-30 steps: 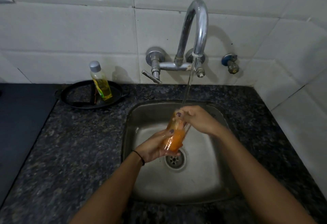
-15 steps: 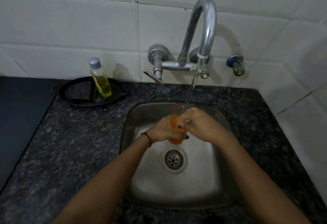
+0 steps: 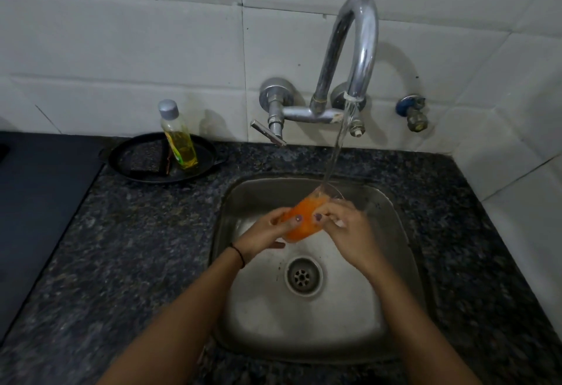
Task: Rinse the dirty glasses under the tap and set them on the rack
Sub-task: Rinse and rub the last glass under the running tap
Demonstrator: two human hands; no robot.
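Observation:
A clear glass [image 3: 307,217] with an orange lower part is held over the steel sink [image 3: 392,266], tilted with its mouth up and to the right. Water from the curved chrome tap [image 3: 362,50] streams onto its rim. My left hand [image 3: 266,232] grips the glass from the left, fingers curled around its base. My right hand [image 3: 349,232] grips it from the right near the rim, thumb on the orange part. No rack is in view.
A bottle of yellow liquid [image 3: 179,138] stands in a black pan [image 3: 133,159] on the dark granite counter [image 3: 137,248] behind and left of the sink. A dark hob surface [image 3: 36,202] lies far left. The drain [image 3: 303,276] sits below my hands. White tiled walls stand behind and to the right.
The glass has tipped from nearly upright to slanting, mouth toward the stream. Both hands have stayed on it under the running water.

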